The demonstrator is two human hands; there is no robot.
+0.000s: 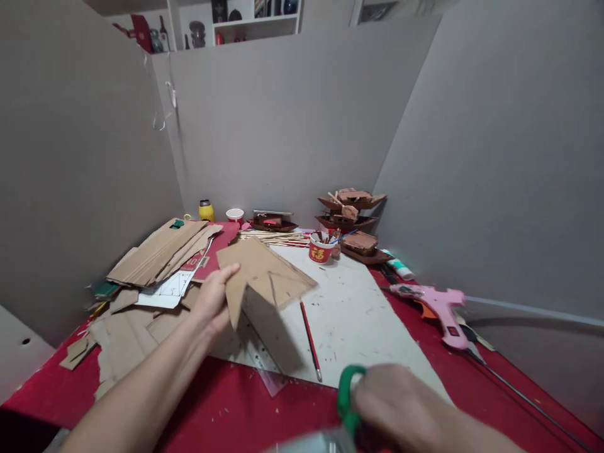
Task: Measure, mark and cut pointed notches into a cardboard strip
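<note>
My left hand (218, 296) grips a brown cardboard piece (264, 270) by its left edge, thumb on top. The piece has a V-shaped notch and dark pencil lines, and it is raised over a white sheet (340, 314). At the lower right, my right hand (396, 402) is closed around green-handled scissors (348, 396); it is blurred, and the blades are partly cut off by the frame's bottom edge. Between the hands, a red and black pencil (310, 340) lies on the sheet. Below the cardboard is a clear ruler (267, 365), partly in shadow.
Stacked cardboard (160, 251) and scraps cover the left side. Brown model boats (353, 211) and a red cup (323, 249) holding tools stand at the back. A pink glue gun (443, 311) with its cable lies right on the red table cover (226, 402). Grey panels enclose the table.
</note>
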